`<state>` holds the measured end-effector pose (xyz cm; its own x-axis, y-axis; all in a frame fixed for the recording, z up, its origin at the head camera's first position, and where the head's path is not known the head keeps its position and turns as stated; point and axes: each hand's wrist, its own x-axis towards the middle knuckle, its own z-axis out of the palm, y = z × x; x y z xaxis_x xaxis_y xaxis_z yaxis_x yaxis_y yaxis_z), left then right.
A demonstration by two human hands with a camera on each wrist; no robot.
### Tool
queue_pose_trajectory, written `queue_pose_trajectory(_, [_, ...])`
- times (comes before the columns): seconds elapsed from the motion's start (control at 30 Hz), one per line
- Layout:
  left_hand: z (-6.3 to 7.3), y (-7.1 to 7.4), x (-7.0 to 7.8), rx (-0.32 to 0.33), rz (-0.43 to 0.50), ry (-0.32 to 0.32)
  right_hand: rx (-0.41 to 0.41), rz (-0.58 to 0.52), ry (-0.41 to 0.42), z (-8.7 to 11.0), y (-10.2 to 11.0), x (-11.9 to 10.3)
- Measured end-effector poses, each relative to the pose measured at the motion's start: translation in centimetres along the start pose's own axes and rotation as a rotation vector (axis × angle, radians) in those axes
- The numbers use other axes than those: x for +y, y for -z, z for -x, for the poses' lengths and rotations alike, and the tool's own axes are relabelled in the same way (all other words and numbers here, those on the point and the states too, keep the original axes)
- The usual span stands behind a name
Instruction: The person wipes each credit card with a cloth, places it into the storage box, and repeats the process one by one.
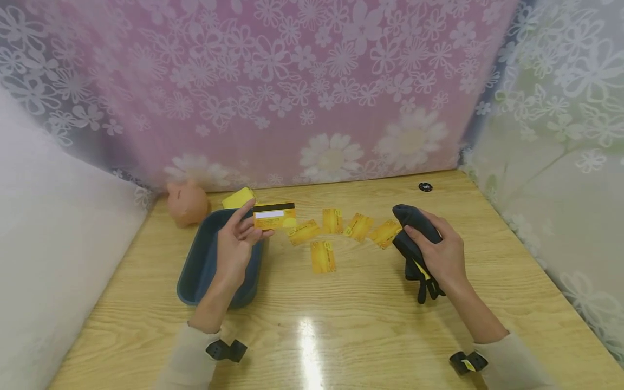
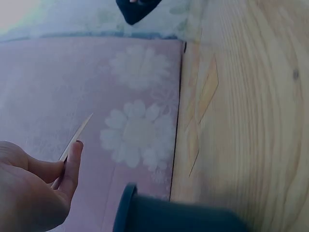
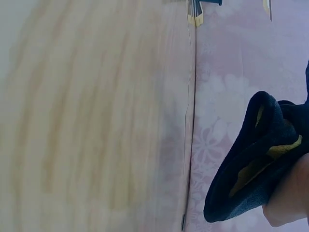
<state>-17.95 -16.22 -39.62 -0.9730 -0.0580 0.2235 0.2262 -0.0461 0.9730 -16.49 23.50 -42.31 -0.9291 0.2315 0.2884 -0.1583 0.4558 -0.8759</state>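
My left hand (image 1: 235, 246) pinches an orange-yellow plastic card (image 1: 274, 216) by one edge, its black stripe and white strip facing me. In the left wrist view the same card (image 2: 77, 135) shows edge-on between thumb and fingers. On the right, my right hand (image 1: 444, 252) grips a dark cloth pouch (image 1: 414, 230) over the table, black cords dangling below it. Yellow shows within the pouch's folds (image 3: 241, 159) in the right wrist view. Between the hands several matching cards (image 1: 333, 221) lie on the table, one single card (image 1: 323, 257) nearer to me.
Under my left forearm stands a blue-grey plastic bin (image 1: 195, 271). Behind it are an orange piggy bank (image 1: 187, 203) and a yellow object (image 1: 238, 198). A round black chip (image 1: 426, 187) lies at the back right of the wooden table (image 1: 361, 325). Flowered curtains (image 1: 312, 97) enclose the back and sides.
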Motion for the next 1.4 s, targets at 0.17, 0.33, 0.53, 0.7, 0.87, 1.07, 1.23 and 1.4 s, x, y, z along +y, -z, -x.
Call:
queue_pose_trajectory(0.17, [-0.5,2.5,0.5,0.039,-0.084,0.041,0.002,-0.008,-0.015,0.1,0.3,0.3])
queue_pose_trajectory(0.33, [-0.8,4.8,0.6,0.061,-0.119,0.116,0.002,-0.015,-0.033,0.3,0.5,0.5])
queue_pose_trajectory(0.53, [-1.1,6.7,0.2,0.077,-0.23,0.146,0.022,-0.01,-0.045,0.2,0.7,0.7])
queue_pose_trajectory(0.7, [-1.0,7.9,-0.3,0.071,-0.272,0.204,0.025,-0.007,-0.046,0.2,0.8,0.6])
queue_pose_trajectory(0.87, [-0.8,8.4,-1.1,0.004,-0.371,0.272,0.012,-0.004,-0.044,0.3,0.9,0.6])
queue_pose_trajectory(1.07, [-0.8,8.3,-1.8,-0.032,-0.469,0.283,0.01,-0.012,-0.052,0.5,1.0,0.5])
queue_pose_trajectory(1.23, [-0.8,8.1,-2.2,-0.049,-0.495,0.3,0.015,-0.011,-0.06,0.5,1.2,0.5])
queue_pose_trajectory(1.4, [-0.8,7.9,-2.5,-0.047,-0.484,0.32,0.023,-0.015,-0.063,0.4,1.4,0.5])
